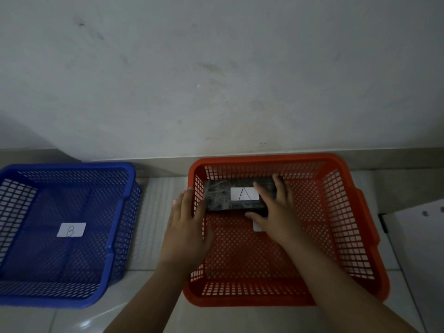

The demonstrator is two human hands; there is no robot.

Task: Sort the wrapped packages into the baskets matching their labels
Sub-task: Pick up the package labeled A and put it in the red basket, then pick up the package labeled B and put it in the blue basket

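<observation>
A dark wrapped package with a white label marked A lies inside the red basket, near its far wall. My right hand grips the package's right end, fingers over the top and thumb at the near edge. Over the red basket's left rim, my left hand rests with fingers spread, touching the package's left end. The basket's own white label is mostly hidden under my right hand. To the left stands the blue basket, holding only a white label marked B.
Both baskets sit on a pale tiled floor against a grey wall. A strip of floor separates them. A white board or sheet lies at the right edge, close to the red basket.
</observation>
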